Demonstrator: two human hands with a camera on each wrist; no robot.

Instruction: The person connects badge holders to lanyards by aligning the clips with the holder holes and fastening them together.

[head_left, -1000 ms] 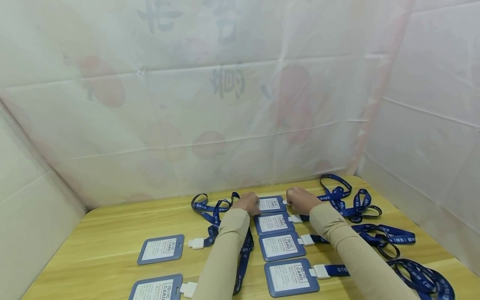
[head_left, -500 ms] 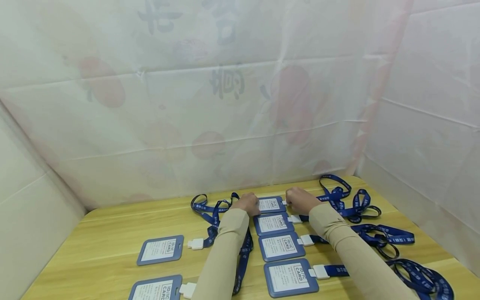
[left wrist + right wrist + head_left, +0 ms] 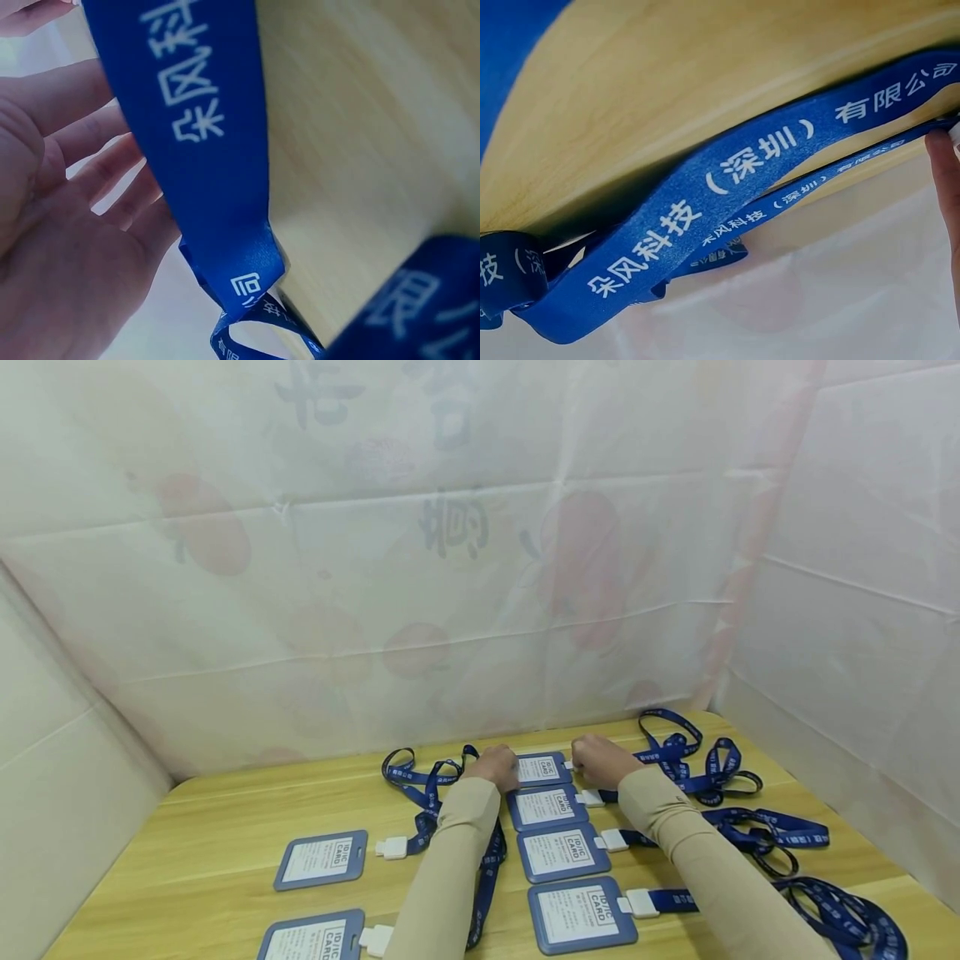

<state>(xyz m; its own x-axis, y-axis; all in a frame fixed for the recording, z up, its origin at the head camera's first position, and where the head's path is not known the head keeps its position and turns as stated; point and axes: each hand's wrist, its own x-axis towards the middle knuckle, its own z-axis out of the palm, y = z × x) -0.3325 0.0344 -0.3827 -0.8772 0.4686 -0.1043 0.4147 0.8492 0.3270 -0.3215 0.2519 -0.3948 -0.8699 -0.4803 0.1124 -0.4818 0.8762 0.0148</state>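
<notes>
Steadying the far badge (image 3: 538, 769), lower right of centre, seems wise while the right hand (image 3: 602, 761) pinches its clip (image 3: 568, 766), though whether the left hand (image 3: 493, 767) grips I cannot tell.

Head view forward-down over table (image 3: 225, 810), close wrist views, lanyards (image 3: 214, 180) shared

A yellowish wood-grain tabletop (image 3: 202, 827) with rounded far corners is seen. Behind it, the background is filled by a whitish sheet (image 3: 337, 593), crossed by roughly horizontal fold creases (image 3: 420, 496). Faint grey Chinese characters (image 3: 455, 522) and blurred reddish ovals (image 3: 585, 564) are shown on it, and its right part is marked by a pinkish band (image 3: 738, 585). The right side is bounded by a creased pale side sheet (image 3: 847, 618), the left by a pale panel (image 3: 52, 743).
</notes>
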